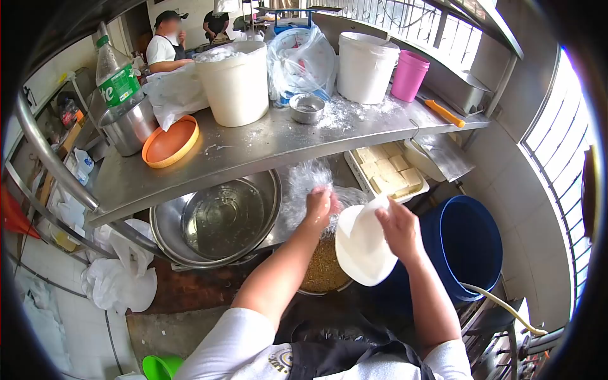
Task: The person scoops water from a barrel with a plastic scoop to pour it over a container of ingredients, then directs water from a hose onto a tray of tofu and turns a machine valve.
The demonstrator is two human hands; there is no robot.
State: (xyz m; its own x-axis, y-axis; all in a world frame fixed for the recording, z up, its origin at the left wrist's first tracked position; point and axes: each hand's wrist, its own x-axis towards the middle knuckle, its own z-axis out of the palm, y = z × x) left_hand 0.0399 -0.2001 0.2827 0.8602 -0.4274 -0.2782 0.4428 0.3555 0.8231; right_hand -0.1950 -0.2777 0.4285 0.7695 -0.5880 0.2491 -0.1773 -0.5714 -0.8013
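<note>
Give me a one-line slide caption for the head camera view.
Left hand at clear plastic, right hand holding a white container near a blue barrel.

The left hand (321,202) holds crumpled clear plastic (308,180) below the front edge of the steel counter (266,142), while the right hand (399,228) grips a white tub (362,250), which is tilted and partly hides some brown grainy material (324,269). On the counter, an orange lid (170,142) lies by the front edge near the left corner, a small metal bowl (307,109) stands toward the middle, and a tool with an orange handle (444,114) lies near the front right corner. Below the front edge, a wide metal basin (170,218) sits toward the left end and a blue barrel (481,247) toward the right.
</note>
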